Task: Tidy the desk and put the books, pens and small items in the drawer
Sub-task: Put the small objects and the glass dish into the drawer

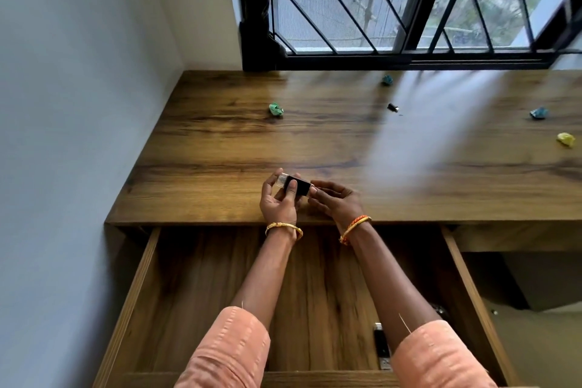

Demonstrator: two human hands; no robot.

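**Both hands on a small dark item above the open drawer**

Head view: both forearms reach forward over the open drawer (151,277) to the near edge of the wooden desk (220,142). The left hand (278,201) is palm up, its fingers and thumb curled around a small dark block with a clear end (291,184), held just above the desktop. The right hand (337,200) comes in from the other side, its fingertips pinched narrowly at the block's right end. Each wrist wears one bangle, two in all, and both sleeves are peach-coloured.

On the desk lie four crumpled paper balls: one green (276,109) at the left, one teal (387,80) near the window, one blue (539,113) and one yellow (566,139) at the right. One small black piece (393,107) lies between them. In the drawer, one dark oblong object (381,345) rests near the right forearm.
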